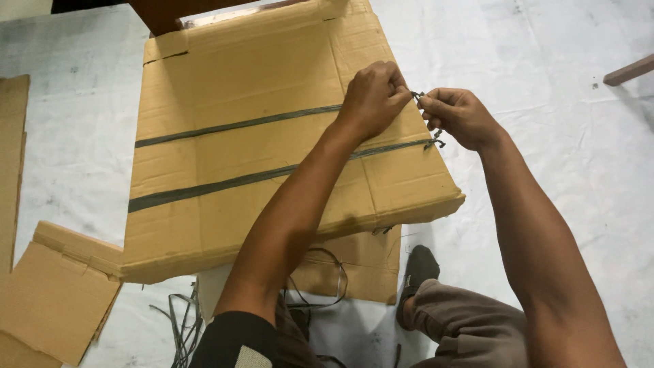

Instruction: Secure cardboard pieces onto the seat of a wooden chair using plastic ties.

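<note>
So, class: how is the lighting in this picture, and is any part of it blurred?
Head view: soft, even light with only faint shadows under the cardboard stack; mild glare on the pale floor; the left hand and right hand, pinching a dark strap, look fairly sharp; the near forearms look slightly soft.

A packing workshop floor: flattened cardboard [272,136], loose strapping [180,327], stained concrete [558,82].

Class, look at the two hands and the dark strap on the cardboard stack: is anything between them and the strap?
Nothing visible. Both the left hand and right hand already pinch the dark strap at the cardboard stack's right edge.
</note>
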